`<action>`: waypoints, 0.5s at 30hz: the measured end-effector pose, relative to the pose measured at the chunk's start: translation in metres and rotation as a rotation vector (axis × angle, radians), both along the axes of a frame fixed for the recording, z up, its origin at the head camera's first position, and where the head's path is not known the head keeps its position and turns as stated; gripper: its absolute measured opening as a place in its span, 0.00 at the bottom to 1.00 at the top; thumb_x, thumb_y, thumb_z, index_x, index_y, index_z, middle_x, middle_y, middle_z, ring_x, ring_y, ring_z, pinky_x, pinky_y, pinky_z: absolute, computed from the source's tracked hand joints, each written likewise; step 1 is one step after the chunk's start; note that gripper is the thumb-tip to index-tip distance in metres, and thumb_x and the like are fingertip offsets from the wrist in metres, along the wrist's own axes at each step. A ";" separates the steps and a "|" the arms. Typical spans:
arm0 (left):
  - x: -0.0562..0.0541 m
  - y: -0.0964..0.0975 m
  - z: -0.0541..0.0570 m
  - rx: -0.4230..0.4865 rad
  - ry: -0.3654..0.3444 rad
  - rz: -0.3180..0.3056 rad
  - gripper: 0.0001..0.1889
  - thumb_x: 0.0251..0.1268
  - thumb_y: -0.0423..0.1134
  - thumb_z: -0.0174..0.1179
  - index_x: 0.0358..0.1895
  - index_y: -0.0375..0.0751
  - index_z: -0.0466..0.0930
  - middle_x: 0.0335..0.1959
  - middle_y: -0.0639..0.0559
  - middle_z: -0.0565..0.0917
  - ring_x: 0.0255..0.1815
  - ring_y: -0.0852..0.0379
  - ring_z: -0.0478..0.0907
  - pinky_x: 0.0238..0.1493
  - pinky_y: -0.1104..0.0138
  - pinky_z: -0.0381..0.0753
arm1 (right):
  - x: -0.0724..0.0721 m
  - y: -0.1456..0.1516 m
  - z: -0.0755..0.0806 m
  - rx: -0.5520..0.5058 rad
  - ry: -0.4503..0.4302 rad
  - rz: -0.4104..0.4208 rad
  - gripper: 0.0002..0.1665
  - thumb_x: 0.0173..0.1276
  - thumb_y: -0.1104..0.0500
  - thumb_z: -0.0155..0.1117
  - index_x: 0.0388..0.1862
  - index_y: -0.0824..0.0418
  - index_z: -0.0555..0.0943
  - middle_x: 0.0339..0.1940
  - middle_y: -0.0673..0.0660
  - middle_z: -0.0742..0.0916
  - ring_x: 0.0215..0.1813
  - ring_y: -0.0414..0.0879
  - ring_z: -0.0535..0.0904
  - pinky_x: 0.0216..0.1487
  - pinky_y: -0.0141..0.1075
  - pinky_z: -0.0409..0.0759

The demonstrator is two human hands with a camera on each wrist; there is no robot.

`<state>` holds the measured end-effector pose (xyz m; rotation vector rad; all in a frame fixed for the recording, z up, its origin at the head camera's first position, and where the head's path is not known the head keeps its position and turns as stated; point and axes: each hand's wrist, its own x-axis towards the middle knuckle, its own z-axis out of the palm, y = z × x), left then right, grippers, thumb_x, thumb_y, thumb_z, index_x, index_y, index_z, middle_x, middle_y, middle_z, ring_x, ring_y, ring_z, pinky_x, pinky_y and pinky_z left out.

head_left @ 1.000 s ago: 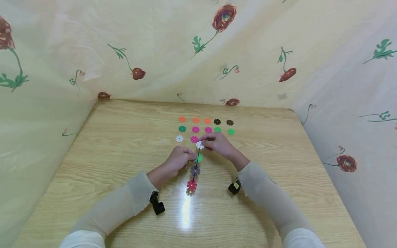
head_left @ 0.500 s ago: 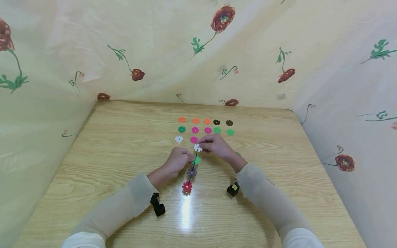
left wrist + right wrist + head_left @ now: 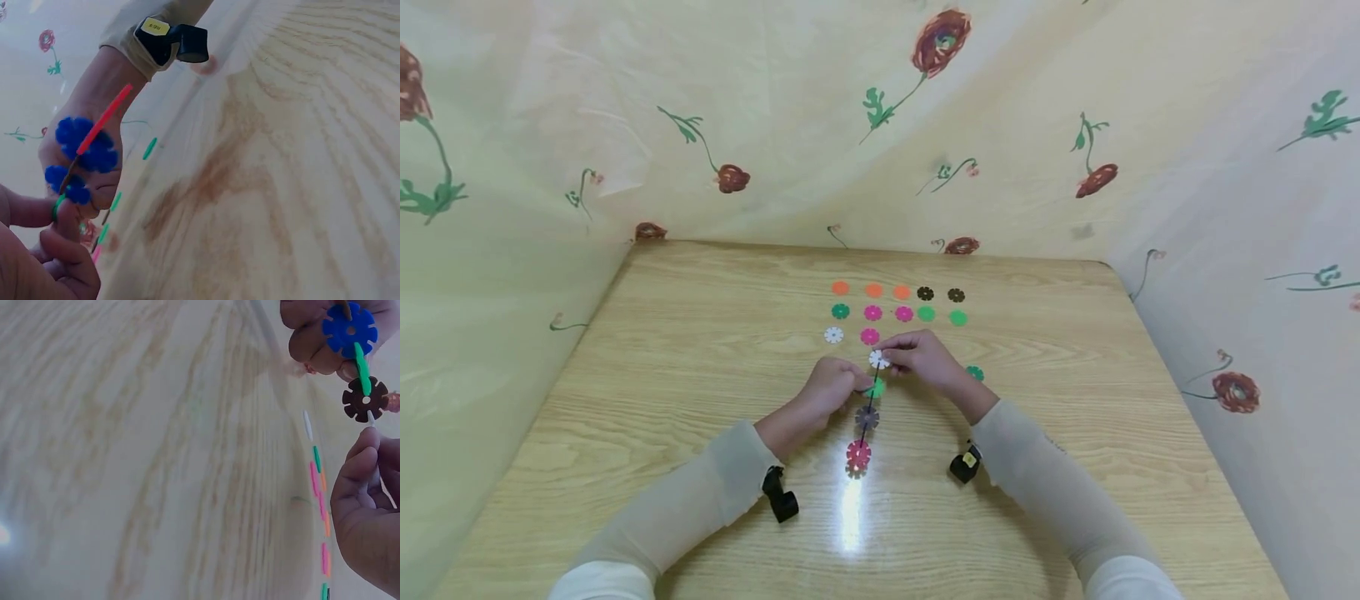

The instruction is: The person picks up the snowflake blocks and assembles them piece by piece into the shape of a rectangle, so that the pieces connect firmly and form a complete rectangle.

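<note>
1. Although progress can be judged only from how the things lie, a chain of notched, coloured, plastic-looking discs is already built and is held between the two hands. In the head view it runs from about twelve o'clock down to six o'clock. Seven discs seem to be linked, with a red notched disc at the six-o'clock end.

2. By the left hand, at ten o'clock from the chain's middle, a light-green notched disc is pinched with thumb and finger.

3. By the right hand, at two o'clock, a white notched disc is pinched at the chain's upper end. Its edge is brought against a brown disc; whether it is fully pushed in cannot be told.

4. Thirteen discs are left unjoined on the wood-grain table: twelve are spread from eleven towards one o'clock of the chain, and one dark-green disc lies near four o'clock of the right hand.

5. No brand can be seen on the discs. On a black wrist device, a small yellow label is carried, but its upside-down characters cannot be read surely.
</note>
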<state>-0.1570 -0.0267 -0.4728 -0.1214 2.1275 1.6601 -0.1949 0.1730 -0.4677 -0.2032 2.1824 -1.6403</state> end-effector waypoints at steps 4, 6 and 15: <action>-0.005 -0.003 0.001 0.065 -0.051 -0.092 0.09 0.63 0.37 0.64 0.29 0.34 0.86 0.22 0.48 0.82 0.14 0.59 0.66 0.17 0.71 0.69 | -0.002 0.003 -0.001 -0.034 -0.030 0.021 0.16 0.76 0.64 0.59 0.59 0.69 0.82 0.31 0.58 0.85 0.31 0.45 0.80 0.34 0.33 0.81; -0.008 -0.004 0.004 0.097 -0.079 -0.099 0.12 0.66 0.40 0.62 0.29 0.34 0.85 0.22 0.47 0.82 0.15 0.59 0.68 0.16 0.71 0.70 | -0.003 0.004 -0.002 -0.046 -0.037 0.032 0.17 0.77 0.63 0.58 0.60 0.68 0.81 0.31 0.58 0.84 0.31 0.45 0.80 0.33 0.33 0.79; -0.022 0.001 0.006 0.180 -0.079 -0.050 0.13 0.70 0.41 0.62 0.35 0.34 0.86 0.24 0.49 0.83 0.18 0.60 0.70 0.18 0.73 0.69 | 0.001 0.003 0.002 -0.039 -0.056 0.050 0.19 0.75 0.63 0.59 0.62 0.67 0.80 0.29 0.57 0.84 0.31 0.45 0.79 0.33 0.33 0.79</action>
